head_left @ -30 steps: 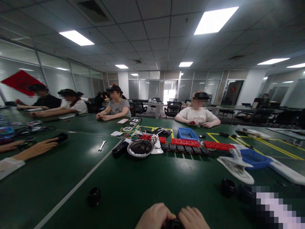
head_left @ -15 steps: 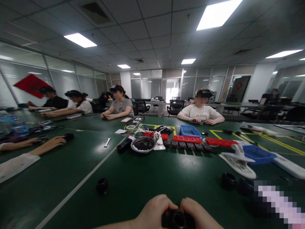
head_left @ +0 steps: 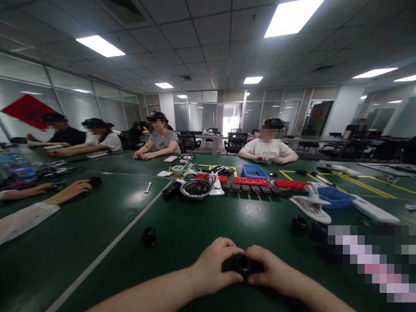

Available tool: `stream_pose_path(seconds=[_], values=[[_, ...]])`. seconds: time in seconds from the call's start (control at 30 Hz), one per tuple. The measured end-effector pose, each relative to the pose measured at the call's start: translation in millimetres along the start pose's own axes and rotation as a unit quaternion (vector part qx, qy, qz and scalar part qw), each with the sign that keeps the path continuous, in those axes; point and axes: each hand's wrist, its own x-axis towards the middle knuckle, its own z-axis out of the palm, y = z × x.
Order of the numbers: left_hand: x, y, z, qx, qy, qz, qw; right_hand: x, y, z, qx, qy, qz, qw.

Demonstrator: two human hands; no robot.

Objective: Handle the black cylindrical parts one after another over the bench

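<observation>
Both of my hands meet low in the middle of the view over a green table [head_left: 201,225]. My left hand [head_left: 211,268] and my right hand [head_left: 271,271] are each closed around a small black round part [head_left: 242,263] held between them, its ring-shaped opening facing up. A second black round part [head_left: 148,236] lies loose on the table to the left of my hands. Two more dark round parts [head_left: 299,225] sit to the right, beyond my right hand.
A metal bowl [head_left: 196,189], red and black power strips [head_left: 256,182], blue bins [head_left: 254,170], a white clamp [head_left: 310,206] and a small wrench [head_left: 148,187] lie across the middle. Several seated people work at the far side; another person's arm [head_left: 48,203] reaches in from the left.
The camera has tilted down, so my hands and forearms show more fully. The black part between my hands has come into clear view; my grip on it looks unchanged.
</observation>
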Motion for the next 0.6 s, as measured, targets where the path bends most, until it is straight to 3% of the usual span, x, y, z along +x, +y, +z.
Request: stream_pose_path(seconds=[0.17, 0.23, 0.33, 0.6], values=[[2, 2, 9, 0.009, 0.023, -0.058, 0.998, 3, -1, 16, -0.099, 0.079, 0.063, 0.990], [4, 1, 13, 0.016, 0.048, -0.097, 0.994, 4, -4, 24, -0.164, 0.128, 0.067, 0.976], [7, 1, 14, 0.012, 0.068, -0.124, 0.990, 4, -9, 27, -0.202, 0.151, 0.055, 0.966], [9, -6, 2, -0.038, -0.055, -0.044, 0.997, -7, -6, -7, -0.059, -0.012, 0.014, 0.998]])
